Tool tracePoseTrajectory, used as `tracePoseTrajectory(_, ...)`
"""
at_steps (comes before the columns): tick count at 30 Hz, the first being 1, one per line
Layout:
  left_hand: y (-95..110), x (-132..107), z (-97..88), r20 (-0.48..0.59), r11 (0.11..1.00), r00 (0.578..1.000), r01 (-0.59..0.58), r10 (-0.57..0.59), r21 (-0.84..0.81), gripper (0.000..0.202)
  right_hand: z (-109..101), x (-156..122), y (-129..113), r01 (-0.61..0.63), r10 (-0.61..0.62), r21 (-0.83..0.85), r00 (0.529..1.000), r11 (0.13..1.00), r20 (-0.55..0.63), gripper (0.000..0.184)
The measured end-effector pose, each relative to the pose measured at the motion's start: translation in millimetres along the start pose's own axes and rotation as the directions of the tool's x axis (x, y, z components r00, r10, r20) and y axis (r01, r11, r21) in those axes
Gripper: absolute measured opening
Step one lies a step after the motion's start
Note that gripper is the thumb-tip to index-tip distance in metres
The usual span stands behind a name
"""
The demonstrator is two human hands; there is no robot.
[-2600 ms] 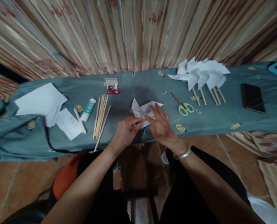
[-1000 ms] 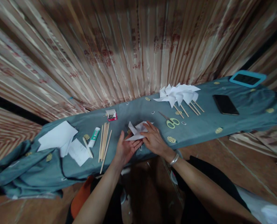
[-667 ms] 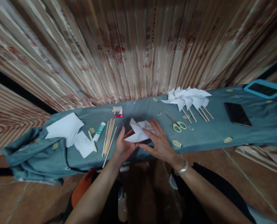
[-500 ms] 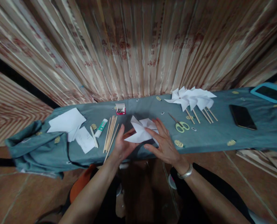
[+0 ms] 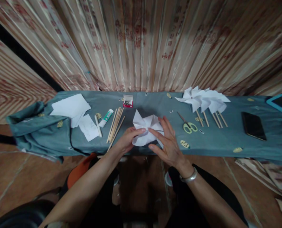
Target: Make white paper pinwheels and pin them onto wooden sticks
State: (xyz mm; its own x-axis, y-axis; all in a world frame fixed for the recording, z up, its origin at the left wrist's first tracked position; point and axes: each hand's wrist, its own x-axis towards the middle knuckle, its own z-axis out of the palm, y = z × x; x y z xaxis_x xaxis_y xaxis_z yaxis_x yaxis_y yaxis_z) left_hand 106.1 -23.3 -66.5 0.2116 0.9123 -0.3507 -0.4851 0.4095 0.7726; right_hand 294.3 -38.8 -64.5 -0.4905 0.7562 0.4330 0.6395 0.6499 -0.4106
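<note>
A folded white paper pinwheel (image 5: 147, 126) lies on the grey-blue cloth (image 5: 155, 104) near the bench's front edge. My left hand (image 5: 127, 141) curls over the pinwheel's left flap, with its fingers closed on the paper. Spread and flat, the fingers of my right hand (image 5: 168, 144) rest against the pinwheel's right side. A silver bangle sits on my right wrist.
Left of my hands lie wooden sticks (image 5: 115, 124), a glue stick (image 5: 106, 117), a pen and white paper sheets (image 5: 70, 107). A small red pin box (image 5: 127, 101) sits behind. To the right are green scissors (image 5: 188, 125), finished pinwheels (image 5: 204, 99), a phone (image 5: 253, 125) and a tablet (image 5: 281, 103).
My left hand has turned from palm-up under the paper to curled over its left flap. The right hand stays flat on the right side. The view shifted and tilted down.
</note>
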Motion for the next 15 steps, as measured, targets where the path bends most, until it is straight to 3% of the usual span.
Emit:
tracePoseTrajectory(6,-6.5,-2.6,6.2,-0.099,0.999,0.994,-0.047,0.046,-0.015,0.039,3.4,0.4,-1.6,-0.038,0.037,0.072,0.999,0.997,0.009,0.045)
tracePoseTrajectory(15,-8.4,-0.7,6.8,-0.134,0.998,0.990,-0.053,0.050,-0.016,0.039,4.9,6.0,-1.3,-0.091,0.104,0.277,0.994,0.956,-0.033,0.049)
